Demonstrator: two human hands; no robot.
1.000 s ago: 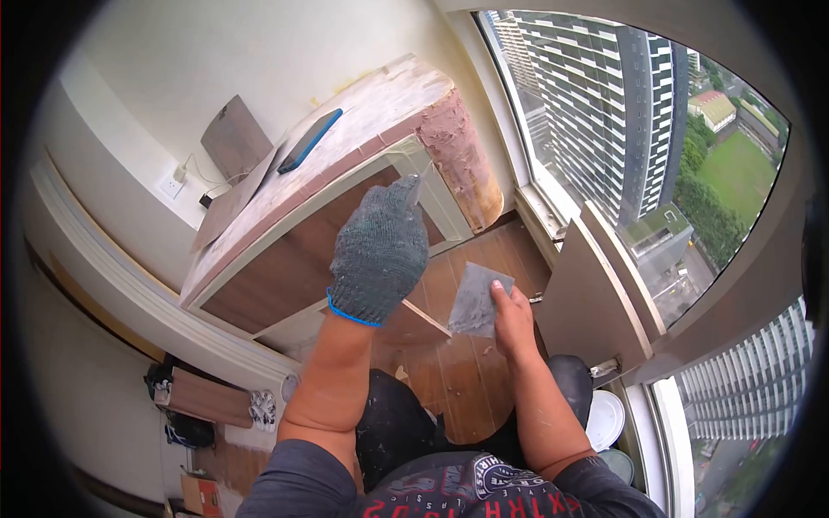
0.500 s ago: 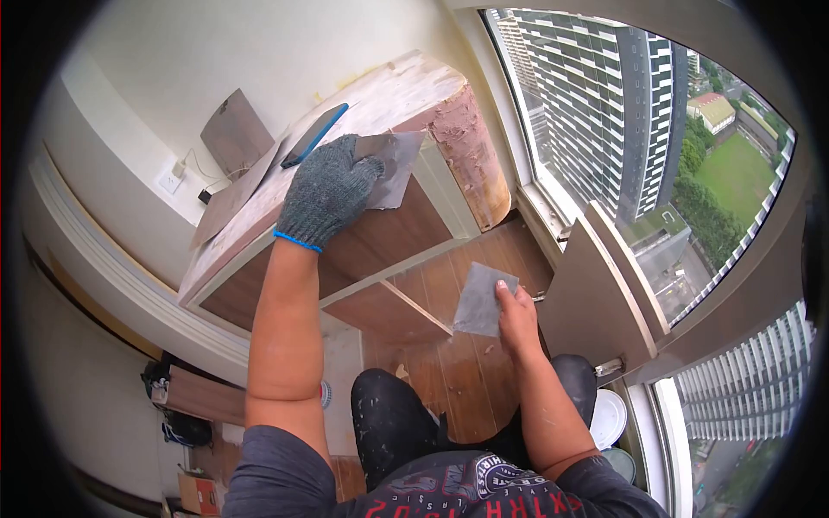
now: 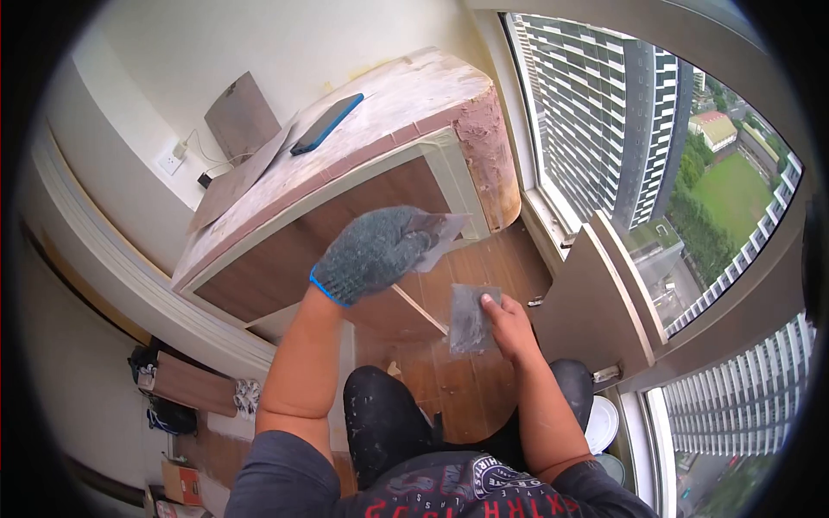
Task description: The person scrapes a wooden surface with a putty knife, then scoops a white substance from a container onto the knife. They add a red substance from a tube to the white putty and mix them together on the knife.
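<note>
My left hand, in a grey knit glove with a blue cuff, is closed on a thin, flat scraper plate. The plate hangs in the air in front of the cabinet, angled to the right. Lower and to the right, my bare right hand pinches a smeared grey square scraper plate, its thumb on the upper face. The two plates are close but apart. Behind them stands a cabinet with a pinkish, filler-coated top; rough pink filler covers its rounded corner.
A blue-edged phone lies on the cabinet top, near loose brown panels. On the right, open window-side panels stand beside a white lid. A wooden floor lies below my hands; bags are at far left.
My left hand has come down and right from the cabinet's edge with its plate, nearer my right hand. My right hand and its plate have shifted slightly down and left.
</note>
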